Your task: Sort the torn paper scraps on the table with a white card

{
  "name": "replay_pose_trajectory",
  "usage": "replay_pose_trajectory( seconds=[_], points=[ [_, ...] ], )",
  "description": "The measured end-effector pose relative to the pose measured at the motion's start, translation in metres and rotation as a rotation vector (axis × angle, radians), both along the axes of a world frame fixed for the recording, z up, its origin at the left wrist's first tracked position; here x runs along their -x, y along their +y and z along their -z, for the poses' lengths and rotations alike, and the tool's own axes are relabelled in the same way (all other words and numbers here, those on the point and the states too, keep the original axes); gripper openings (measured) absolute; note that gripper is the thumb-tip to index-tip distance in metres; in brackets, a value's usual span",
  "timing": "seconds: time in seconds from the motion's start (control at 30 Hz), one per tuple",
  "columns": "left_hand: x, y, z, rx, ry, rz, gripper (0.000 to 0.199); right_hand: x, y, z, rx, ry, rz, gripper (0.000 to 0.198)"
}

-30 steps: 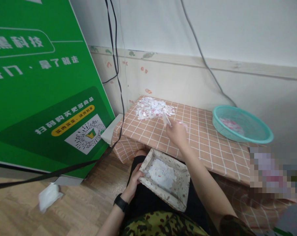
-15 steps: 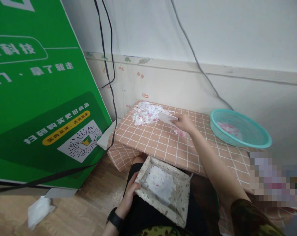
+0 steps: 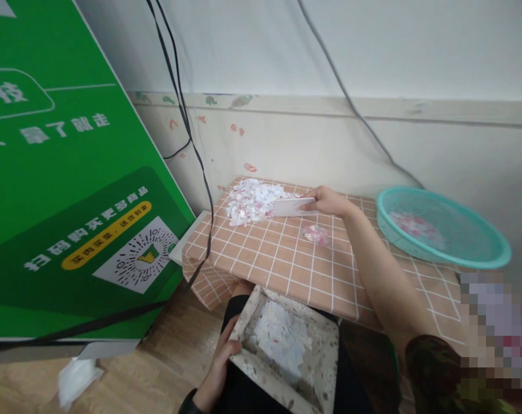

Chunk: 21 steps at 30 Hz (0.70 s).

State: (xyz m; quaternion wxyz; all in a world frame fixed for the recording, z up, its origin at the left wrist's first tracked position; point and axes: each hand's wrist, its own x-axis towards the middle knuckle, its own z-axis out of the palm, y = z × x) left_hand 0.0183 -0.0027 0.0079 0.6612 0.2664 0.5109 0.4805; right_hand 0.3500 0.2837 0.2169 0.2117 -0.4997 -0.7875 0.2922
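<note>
In my right hand [image 3: 327, 201] is a flat white card [image 3: 293, 206], pinched at its right end and held on edge over the table. Its left end touches the pile of white and pinkish paper scraps [image 3: 254, 201] at the table's far left. A small clear packet with pink bits [image 3: 316, 234] lies in front of that hand. My left hand [image 3: 226, 351] grips the left rim of a patterned square box [image 3: 330, 356] resting on my lap. Inside the box is a layer of white scraps [image 3: 280, 336].
A turquoise mesh basket [image 3: 444, 227] with pink and white bits stands at the right of the checked tablecloth [image 3: 265, 256]. Tall at left is a green panel [image 3: 71, 201]. Black cords [image 3: 206, 190] hang before the table's left end. A white bag [image 3: 77, 379] lies on the floor.
My right hand has moved up and away from the clear packet, turning the white card level against the pile's edge. My left hand keeps hold of the box. The view has shifted slightly.
</note>
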Motion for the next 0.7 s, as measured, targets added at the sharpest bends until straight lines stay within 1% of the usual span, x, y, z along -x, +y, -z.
replay_pose_trajectory(
  seconds=[0.1, 0.2, 0.33, 0.43, 0.57, 0.7],
  points=[
    [0.004, -0.002, 0.006, -0.014, 0.021, -0.001, 0.057, 0.0, 0.002, -0.001, 0.002, -0.023, 0.011, 0.028],
    [0.009, -0.004, 0.016, -0.02, 0.017, 0.034, 0.058, -0.002, 0.003, -0.002, -0.02, -0.027, 0.024, 0.027],
    [0.011, -0.006, 0.025, -0.026, 0.006, 0.046, 0.059, 0.001, 0.004, 0.001, 0.007, 0.037, -0.04, 0.027],
    [0.009, -0.007, 0.024, -0.033, 0.007, 0.04, 0.059, 0.007, 0.002, 0.004, 0.047, 0.086, -0.061, 0.025],
    [0.006, -0.006, 0.016, -0.046, -0.014, 0.041, 0.063, 0.009, -0.002, 0.003, 0.114, 0.153, -0.086, 0.027],
    [0.005, -0.005, 0.012, -0.013, -0.042, 0.063, 0.061, 0.008, -0.001, 0.004, 0.073, 0.155, -0.052, 0.026]
  ],
)
